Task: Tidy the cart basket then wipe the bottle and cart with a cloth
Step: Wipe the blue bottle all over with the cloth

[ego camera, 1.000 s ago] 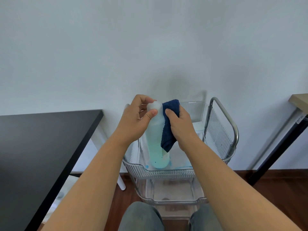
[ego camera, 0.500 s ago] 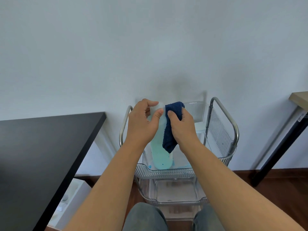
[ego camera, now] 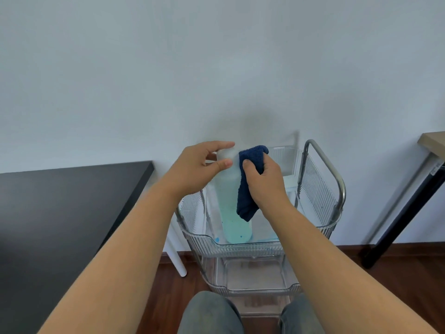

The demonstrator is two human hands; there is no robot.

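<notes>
Just one view here, a wide-angle cam on the person's head, looking forward and down along both forearms. It sits close above the left hand (ego camera: 199,168) and right hand (ego camera: 265,184), with the wall beyond the fingertips and knees at the bottom edge.

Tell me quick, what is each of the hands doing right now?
Left hand: closed around the top of the bottle, steadying it in the cart basket.
Right hand: closed on the blue cloth, pressing it against the bottle's side.
</notes>
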